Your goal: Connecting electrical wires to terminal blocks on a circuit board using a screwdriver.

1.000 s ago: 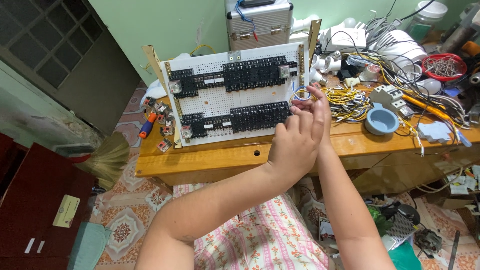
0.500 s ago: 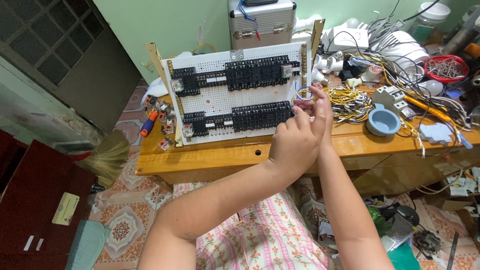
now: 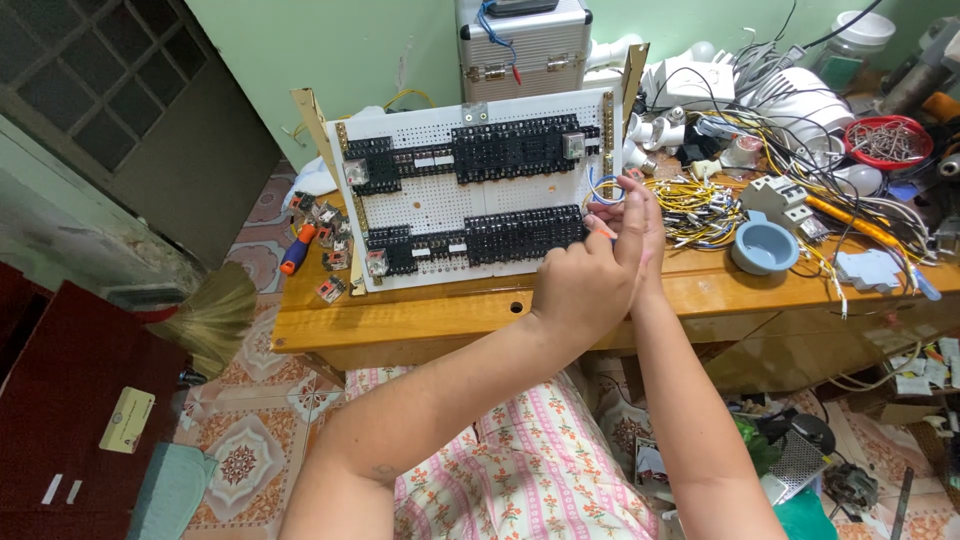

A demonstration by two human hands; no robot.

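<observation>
We hold both hands together at the right edge of the white perforated board (image 3: 440,200) on the wooden table (image 3: 420,315): left hand (image 3: 580,285) curled, right hand (image 3: 632,225) pinching a blue wire loop (image 3: 603,188).

We see a varnished wooden workbench (image 3: 450,310) | on it a white perforated panel with rows of black sockets (image 3: 470,190), propped upright | a tangle of yellow wires (image 3: 700,205) | a round blue plastic dish (image 3: 763,245) | a red bowl of metal bits (image 3: 888,140) | an orange-and-blue screwdriver (image 3: 297,250) at our left edge
</observation>
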